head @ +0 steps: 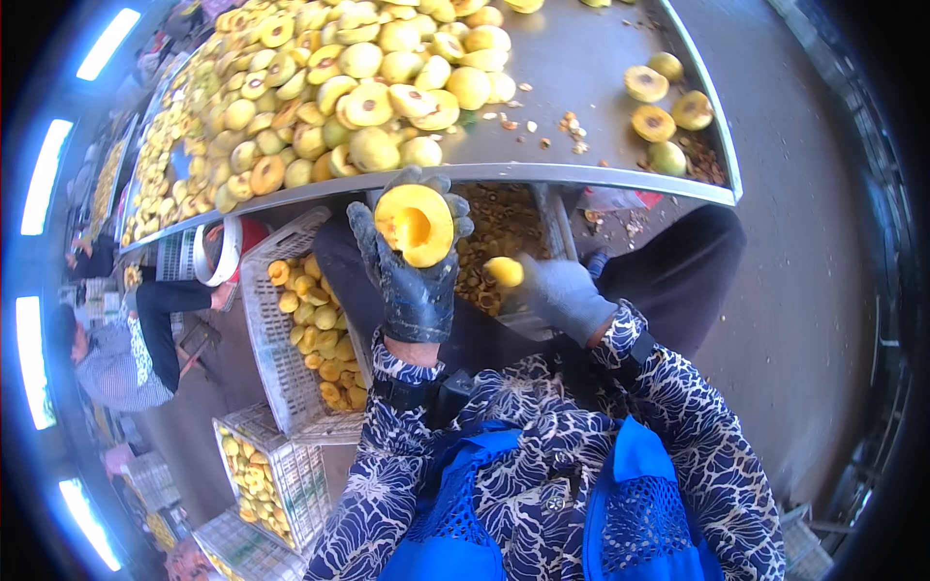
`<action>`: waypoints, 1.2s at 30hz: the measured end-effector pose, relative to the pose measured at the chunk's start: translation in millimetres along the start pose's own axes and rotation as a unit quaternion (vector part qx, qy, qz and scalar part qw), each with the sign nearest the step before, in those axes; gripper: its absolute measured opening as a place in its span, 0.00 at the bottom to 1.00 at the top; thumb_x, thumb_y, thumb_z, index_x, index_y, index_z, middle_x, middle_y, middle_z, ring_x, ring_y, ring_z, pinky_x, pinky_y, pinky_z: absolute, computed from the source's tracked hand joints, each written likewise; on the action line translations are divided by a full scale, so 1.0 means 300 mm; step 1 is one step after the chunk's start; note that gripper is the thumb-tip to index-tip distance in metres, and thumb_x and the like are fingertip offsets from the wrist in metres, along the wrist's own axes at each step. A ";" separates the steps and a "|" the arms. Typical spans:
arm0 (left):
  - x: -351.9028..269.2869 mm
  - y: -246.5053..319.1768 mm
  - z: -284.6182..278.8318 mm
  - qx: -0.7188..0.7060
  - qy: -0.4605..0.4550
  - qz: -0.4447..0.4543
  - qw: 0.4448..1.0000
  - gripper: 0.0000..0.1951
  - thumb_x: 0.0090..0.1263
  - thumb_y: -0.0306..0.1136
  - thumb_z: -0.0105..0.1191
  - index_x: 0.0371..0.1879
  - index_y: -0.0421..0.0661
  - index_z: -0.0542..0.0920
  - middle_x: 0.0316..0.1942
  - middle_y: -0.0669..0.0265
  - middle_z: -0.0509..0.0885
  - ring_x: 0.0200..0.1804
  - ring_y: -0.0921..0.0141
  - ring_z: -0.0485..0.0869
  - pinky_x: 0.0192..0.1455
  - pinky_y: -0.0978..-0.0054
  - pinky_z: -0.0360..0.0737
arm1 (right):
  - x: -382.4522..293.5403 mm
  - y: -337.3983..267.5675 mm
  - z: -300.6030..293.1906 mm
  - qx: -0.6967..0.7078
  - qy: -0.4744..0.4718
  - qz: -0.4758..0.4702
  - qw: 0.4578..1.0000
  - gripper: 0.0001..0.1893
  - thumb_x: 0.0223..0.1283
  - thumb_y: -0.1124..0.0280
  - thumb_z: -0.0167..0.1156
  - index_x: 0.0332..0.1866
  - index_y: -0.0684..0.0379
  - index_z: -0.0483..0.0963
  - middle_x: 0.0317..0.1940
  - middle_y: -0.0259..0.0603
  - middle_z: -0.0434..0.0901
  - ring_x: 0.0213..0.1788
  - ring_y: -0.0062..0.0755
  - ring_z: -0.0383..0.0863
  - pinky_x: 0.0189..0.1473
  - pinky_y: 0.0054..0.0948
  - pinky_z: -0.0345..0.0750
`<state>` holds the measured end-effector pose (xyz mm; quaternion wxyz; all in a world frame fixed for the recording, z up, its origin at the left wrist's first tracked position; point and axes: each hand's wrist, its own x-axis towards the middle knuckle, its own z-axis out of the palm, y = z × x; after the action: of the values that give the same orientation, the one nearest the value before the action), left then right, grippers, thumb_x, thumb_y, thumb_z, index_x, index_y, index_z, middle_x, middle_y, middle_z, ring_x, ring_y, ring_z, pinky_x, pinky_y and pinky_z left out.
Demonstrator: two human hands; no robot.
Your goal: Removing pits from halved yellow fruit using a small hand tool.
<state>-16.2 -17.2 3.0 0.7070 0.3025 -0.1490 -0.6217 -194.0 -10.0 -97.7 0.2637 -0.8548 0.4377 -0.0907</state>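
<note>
My left hand (418, 283), in a dark, worn work glove, holds up a halved yellow peach (430, 231). Its cut face is turned towards me, and a hollow shows where the stone sits in such fruit. To its right my right hand (567, 294), in a grey glove, is curled and blurred by motion. A small rounded yellow thing (504, 271) sticks out at its fingertips; whether it is a tool's end or a bit of fruit I cannot tell. Below and between the hands, peach stones and scraps (501, 225) lie in a container under the table's edge.
A metal-rimmed table (552, 173) bears a heap of peach halves (363, 102) and several separate ones (652, 123) at right. Left of my leg, a plastic crate (261, 348) holds peach halves. Another filled crate (290, 465) stands behind it. A seated person (131, 356) is beside a white-rimmed bucket (218, 250).
</note>
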 end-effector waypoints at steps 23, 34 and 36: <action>0.383 -0.138 0.175 0.678 -0.246 0.215 0.659 0.15 0.72 0.32 0.52 0.52 0.37 0.78 0.50 0.57 0.82 0.51 0.62 0.82 0.57 0.71 0.76 | -0.182 0.176 -0.122 0.185 0.039 0.139 0.972 0.13 0.57 0.60 0.62 0.39 0.57 0.71 0.24 0.51 0.80 0.30 0.54 0.82 0.33 0.46 0.79; 0.672 -0.711 0.419 0.711 -0.460 0.161 0.508 0.27 0.62 0.38 0.61 0.60 0.43 0.74 0.53 0.52 0.80 0.54 0.54 0.79 0.61 0.63 0.72 | -0.353 0.208 -0.191 0.339 0.165 0.186 0.907 0.17 0.55 0.66 0.65 0.48 0.56 0.71 0.28 0.52 0.80 0.33 0.55 0.82 0.34 0.42 0.79; 0.674 -0.663 0.423 0.678 -0.460 0.114 0.562 0.25 0.61 0.38 0.62 0.58 0.42 0.76 0.51 0.54 0.81 0.52 0.59 0.80 0.59 0.65 0.74 | -0.347 0.220 -0.225 0.392 0.245 0.199 0.864 0.15 0.56 0.70 0.65 0.47 0.58 0.72 0.29 0.52 0.79 0.34 0.48 0.85 0.36 0.35 0.79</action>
<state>-210.6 -252.7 -54.2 0.1946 0.3457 -0.8653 -0.3065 -328.7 16.3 -67.7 0.4739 -0.5255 0.5773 -0.4074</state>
